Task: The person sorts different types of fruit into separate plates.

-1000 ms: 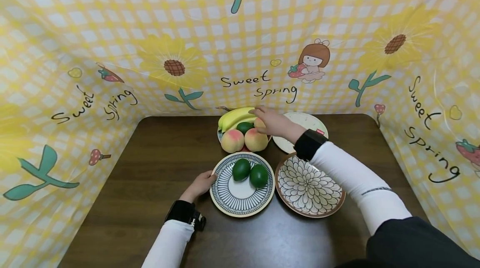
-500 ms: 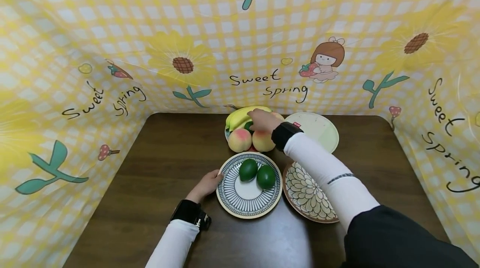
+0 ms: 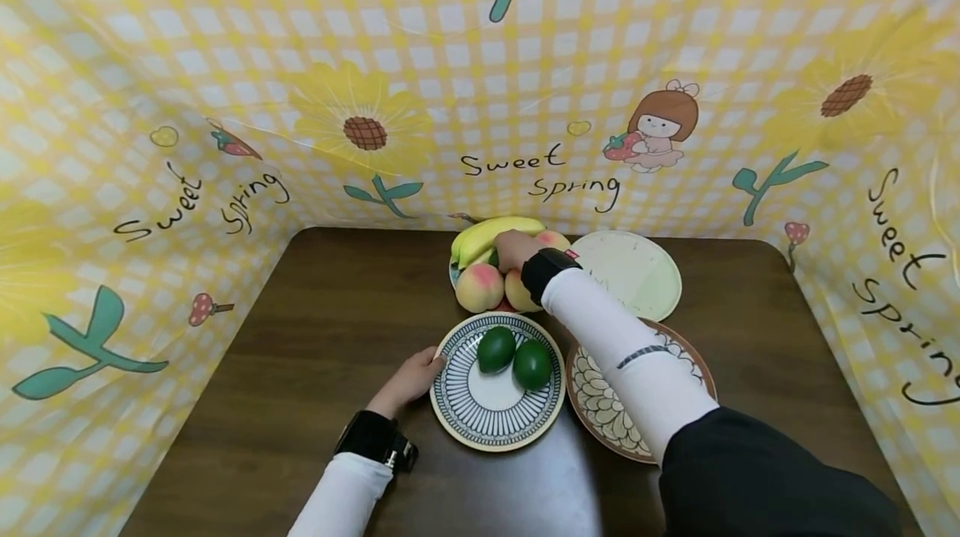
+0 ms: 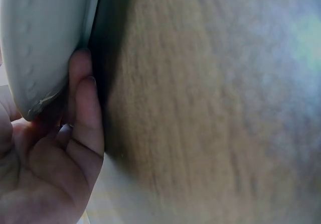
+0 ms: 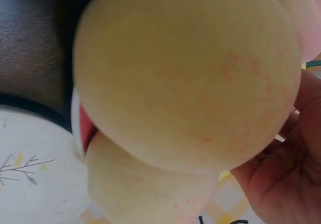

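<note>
My left hand (image 3: 412,377) pinches the left rim of a blue-striped plate (image 3: 480,424); in the left wrist view its fingers (image 4: 83,108) curl under the plate's pale edge (image 4: 40,43). Two green fruits (image 3: 497,348) (image 3: 532,363) lie on that plate. My right hand (image 3: 513,249) reaches into a fruit pile at the back, fingers curled down over a green fruit (image 3: 492,258) that shows only as a sliver. Bananas (image 3: 487,233) lie behind it. Two peaches (image 3: 478,287) (image 3: 517,293) sit in front and fill the right wrist view (image 5: 185,78), with my palm (image 5: 286,184) beside them.
A brown-rimmed flower-pattern plate (image 3: 600,408) lies right of the striped one, partly under my right sleeve. A cream plate (image 3: 633,270) sits behind it, beside the fruit pile. The dark wooden table (image 3: 300,353) is walled in by a yellow checked cloth (image 3: 225,103).
My right hand has drawn in from the pile's far right side and settled down over the green fruit between bananas and peaches. The left hand stays on the striped plate's rim.
</note>
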Motion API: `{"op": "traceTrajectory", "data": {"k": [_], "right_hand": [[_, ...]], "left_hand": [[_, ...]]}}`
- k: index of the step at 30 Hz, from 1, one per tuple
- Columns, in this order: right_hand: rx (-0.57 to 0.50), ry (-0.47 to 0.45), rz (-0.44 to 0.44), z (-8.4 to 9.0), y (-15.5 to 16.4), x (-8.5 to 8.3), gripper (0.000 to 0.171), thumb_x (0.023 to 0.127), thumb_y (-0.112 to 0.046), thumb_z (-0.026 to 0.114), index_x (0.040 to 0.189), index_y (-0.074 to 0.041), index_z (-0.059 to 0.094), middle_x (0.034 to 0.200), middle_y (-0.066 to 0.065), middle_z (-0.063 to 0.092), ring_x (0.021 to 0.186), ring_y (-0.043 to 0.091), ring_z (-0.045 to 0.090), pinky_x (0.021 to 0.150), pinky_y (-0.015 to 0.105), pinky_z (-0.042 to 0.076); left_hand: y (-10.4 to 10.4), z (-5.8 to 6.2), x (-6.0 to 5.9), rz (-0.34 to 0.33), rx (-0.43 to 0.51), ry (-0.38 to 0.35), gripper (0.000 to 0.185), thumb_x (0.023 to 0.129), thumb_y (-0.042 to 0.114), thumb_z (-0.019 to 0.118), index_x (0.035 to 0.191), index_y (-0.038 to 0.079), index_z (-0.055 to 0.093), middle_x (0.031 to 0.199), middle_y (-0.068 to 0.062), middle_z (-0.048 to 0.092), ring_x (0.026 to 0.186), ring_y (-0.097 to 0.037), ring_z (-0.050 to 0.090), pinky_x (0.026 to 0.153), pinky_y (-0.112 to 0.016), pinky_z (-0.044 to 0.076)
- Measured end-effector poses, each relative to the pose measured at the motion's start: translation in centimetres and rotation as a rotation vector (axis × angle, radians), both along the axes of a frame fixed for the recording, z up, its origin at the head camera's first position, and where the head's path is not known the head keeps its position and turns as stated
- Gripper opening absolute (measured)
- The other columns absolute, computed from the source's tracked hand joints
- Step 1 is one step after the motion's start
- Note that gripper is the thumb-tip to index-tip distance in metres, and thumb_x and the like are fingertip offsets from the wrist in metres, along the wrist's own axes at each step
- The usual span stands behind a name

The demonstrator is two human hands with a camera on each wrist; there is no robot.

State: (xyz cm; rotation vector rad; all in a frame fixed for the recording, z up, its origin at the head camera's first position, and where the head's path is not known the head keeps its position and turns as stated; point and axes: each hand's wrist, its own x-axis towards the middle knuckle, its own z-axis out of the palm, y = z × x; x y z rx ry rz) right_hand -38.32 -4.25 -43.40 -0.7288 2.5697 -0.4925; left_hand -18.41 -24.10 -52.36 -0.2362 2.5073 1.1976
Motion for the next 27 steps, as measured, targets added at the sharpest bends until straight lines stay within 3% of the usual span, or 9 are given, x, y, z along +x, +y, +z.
{"op": "traceTrajectory", "data": {"k": [5,11,17,20,23,27], "right_hand": [[-0.044,-0.028,-0.031,0.2,0.0,0.2,0.036,0.079,0.016,0.053,0.065,-0.014,0.039,0.075,0.004,0.038,0.066,0.019,0.031,0.057,0.027,0.022],[0.029,0.021,-0.015,-0.3,-0.3,-0.6,0.028,0.08,0.01,0.059,0.072,-0.014,0.047,0.082,0.004,0.05,0.074,0.019,0.041,0.062,0.026,0.033],[-0.077,0.024,0.001,-0.4,0.6,-0.9,0.026,0.079,0.009,0.063,0.07,-0.011,0.047,0.073,0.004,0.045,0.069,0.019,0.04,0.061,0.026,0.034],[-0.12,0.055,0.038,-0.1,1.2,-1.0,0.016,0.08,0.003,0.066,0.086,-0.006,0.053,0.084,0.008,0.055,0.078,0.022,0.046,0.072,0.029,0.04],[-0.158,0.037,0.044,0.0,1.8,-0.9,0.03,0.084,-0.003,0.068,0.111,-0.002,0.054,0.104,0.014,0.063,0.091,0.025,0.053,0.085,0.033,0.045],[-0.178,0.029,0.036,-0.4,2.5,-0.8,0.047,0.087,-0.007,0.071,0.128,0.001,0.049,0.12,0.02,0.064,0.102,0.028,0.057,0.095,0.037,0.046]], "left_hand": [[0.0,-0.1,0.0,0.013,0.005,0.008,0.036,0.108,0.018,0.043,0.131,-0.003,0.06,0.116,-0.017,0.067,0.113,-0.028,0.062,0.107,-0.051,0.045],[0.0,-0.2,0.0,0.002,-0.007,0.015,0.035,0.108,0.018,0.042,0.13,-0.003,0.06,0.116,-0.017,0.067,0.112,-0.028,0.062,0.105,-0.051,0.046],[0.0,-0.1,-0.1,-0.01,-0.013,0.025,0.035,0.108,0.018,0.043,0.13,-0.003,0.06,0.116,-0.018,0.067,0.113,-0.03,0.062,0.107,-0.052,0.046],[0.0,-0.2,-0.2,-0.01,-0.016,0.022,0.036,0.108,0.018,0.043,0.132,-0.003,0.06,0.118,-0.019,0.067,0.115,-0.03,0.062,0.109,-0.052,0.045],[0.0,-0.2,-0.2,-0.015,-0.025,0.023,0.036,0.108,0.018,0.042,0.132,-0.003,0.059,0.119,-0.019,0.067,0.116,-0.03,0.062,0.109,-0.052,0.045],[0.0,-0.3,-0.1,-0.018,-0.024,0.025,0.036,0.109,0.018,0.042,0.132,-0.003,0.059,0.12,-0.02,0.066,0.117,-0.031,0.061,0.108,-0.053,0.045]]}}
